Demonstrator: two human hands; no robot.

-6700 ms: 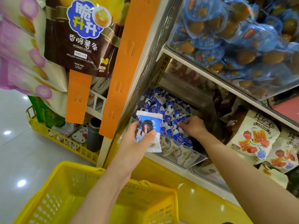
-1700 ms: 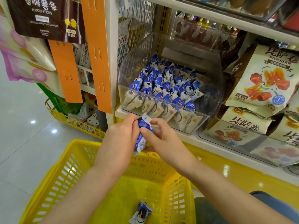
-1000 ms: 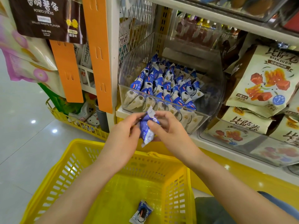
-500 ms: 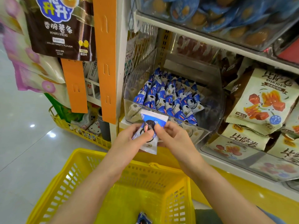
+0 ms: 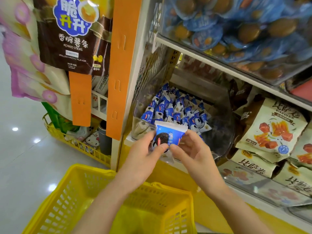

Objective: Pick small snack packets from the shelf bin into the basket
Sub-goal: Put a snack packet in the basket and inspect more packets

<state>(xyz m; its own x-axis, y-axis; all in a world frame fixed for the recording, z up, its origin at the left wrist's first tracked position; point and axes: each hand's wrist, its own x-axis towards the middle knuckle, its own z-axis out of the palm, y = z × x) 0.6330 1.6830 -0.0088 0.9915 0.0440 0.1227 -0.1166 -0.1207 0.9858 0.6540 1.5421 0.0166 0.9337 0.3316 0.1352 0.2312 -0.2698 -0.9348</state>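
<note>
"So, what have your hands got?"

"Both are on one small snack packet [image 5: 168, 136], blue and white with a dark sandwich biscuit printed on it. My left hand [image 5: 143, 159] pinches its left side, thumb laid across the front. My right hand [image 5: 191, 154] pinches the right side, thumb on the lower front and fingers curled behind. The two thumbs nearly meet."

"Where is that in the frame?"

"Centre, a little below the middle. I hold the packet upright in front of the clear shelf bin [image 5: 141, 128], and it covers part of the bin's front wall. More of the same packets [image 5: 175, 108] are heaped inside, above and behind my hands."

"And the basket?"

"The yellow basket [image 5: 87, 168] fills the bottom of the frame, under my forearms. The packet is above its far rim, not inside it."

"Around that?"

"An orange strip [image 5: 124, 65] runs up the shelf post just left of the bin. A brown bag of potato sticks [image 5: 74, 39] hangs at the upper left. Beige pouches [image 5: 273, 125] printed with red cubes lean at the right. An upper bin [image 5: 244, 31] of blue wrappers fills the upper right. A low yellow rack [image 5: 81, 147] stands on the glossy floor [image 5: 22, 166] at the left."
</note>
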